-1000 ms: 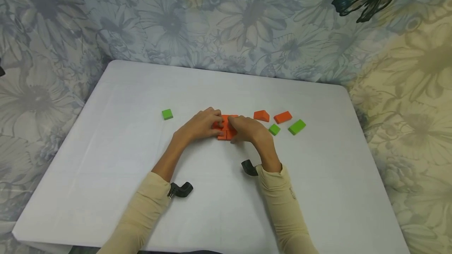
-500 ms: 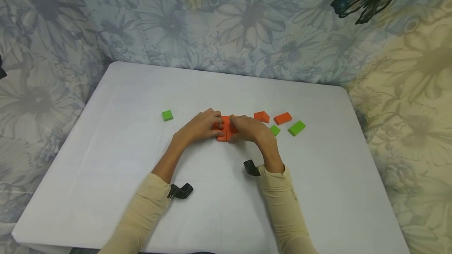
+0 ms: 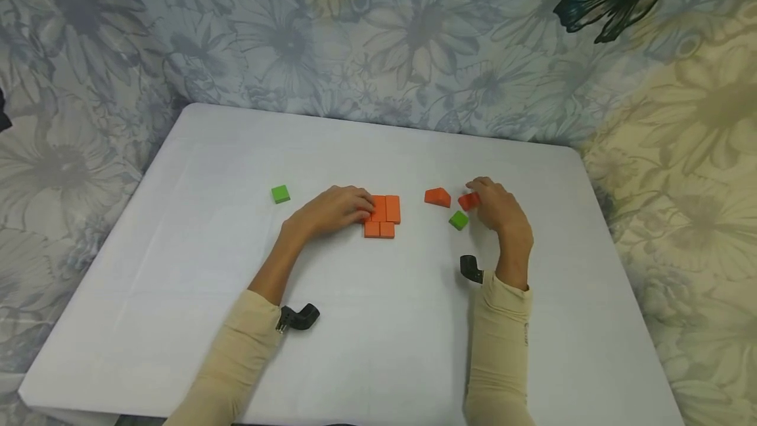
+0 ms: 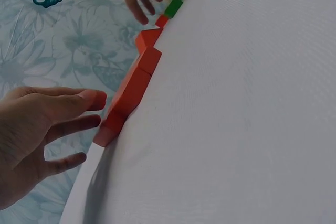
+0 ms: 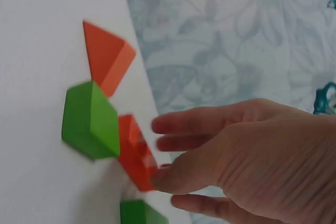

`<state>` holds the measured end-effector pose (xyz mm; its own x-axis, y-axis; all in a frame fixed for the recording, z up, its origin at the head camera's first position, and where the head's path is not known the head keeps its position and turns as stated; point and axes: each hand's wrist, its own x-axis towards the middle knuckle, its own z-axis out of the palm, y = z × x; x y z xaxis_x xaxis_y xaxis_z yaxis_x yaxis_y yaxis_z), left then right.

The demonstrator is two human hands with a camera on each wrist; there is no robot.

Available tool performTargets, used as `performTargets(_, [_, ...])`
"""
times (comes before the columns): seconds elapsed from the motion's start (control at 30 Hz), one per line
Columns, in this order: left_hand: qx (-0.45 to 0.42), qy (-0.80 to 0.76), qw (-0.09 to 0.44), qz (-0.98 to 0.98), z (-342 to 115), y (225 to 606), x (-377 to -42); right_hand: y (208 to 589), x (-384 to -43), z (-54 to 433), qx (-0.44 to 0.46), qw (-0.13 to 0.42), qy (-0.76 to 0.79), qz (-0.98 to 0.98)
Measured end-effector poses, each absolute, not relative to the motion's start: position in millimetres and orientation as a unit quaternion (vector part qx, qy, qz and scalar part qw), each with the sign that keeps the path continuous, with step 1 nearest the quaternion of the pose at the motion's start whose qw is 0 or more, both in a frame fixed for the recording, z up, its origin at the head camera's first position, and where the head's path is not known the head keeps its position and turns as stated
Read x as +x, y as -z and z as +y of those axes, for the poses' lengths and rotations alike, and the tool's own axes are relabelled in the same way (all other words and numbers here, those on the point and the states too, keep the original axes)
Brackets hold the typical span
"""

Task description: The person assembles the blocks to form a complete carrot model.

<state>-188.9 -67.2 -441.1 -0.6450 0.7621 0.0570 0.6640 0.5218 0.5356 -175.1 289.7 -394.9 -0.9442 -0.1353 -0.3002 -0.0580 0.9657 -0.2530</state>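
A flat cluster of several orange blocks (image 3: 393, 209) lies mid-table. My left hand (image 3: 332, 208) is at its left side, fingertips over the edge blocks; in the left wrist view its fingers are nearly straight, and I cannot tell how firmly they touch. My right hand (image 3: 499, 208) reaches over a loose orange rectangular block (image 5: 135, 153), its fingers extended and spread. The thumb tip is at this block's near end; contact is unclear. Left of it lie an orange block with a sloped side (image 3: 437, 197) and a small green block (image 3: 458, 219).
Another green block (image 5: 140, 212) is partly visible below the right hand in the right wrist view. A lone green block (image 3: 280, 194) lies on the left of the white table (image 3: 236, 150). Patterned fabric (image 3: 355, 51) rises behind the table's far edge.
My right hand has left the orange cluster and moved right to the loose orange block, covering a green one in the head view. My left hand stays at the cluster, thumb drawn back.
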Motion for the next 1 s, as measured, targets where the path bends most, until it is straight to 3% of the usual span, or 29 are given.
performTargets(0.13, [0.411,-0.271,0.096,0.865,-71,440,-190,399,-174,299,-0.040,0.177,0.115,0.977])
performTargets(0.63, [0.389,-0.274,0.122,0.871,-69,439,-185,391,-171,302,-0.069,0.116,0.118,0.984])
performTargets(1.0, [0.377,-0.269,0.112,0.879,-67,439,-183,356,-156,244,-0.148,0.183,0.161,0.958])
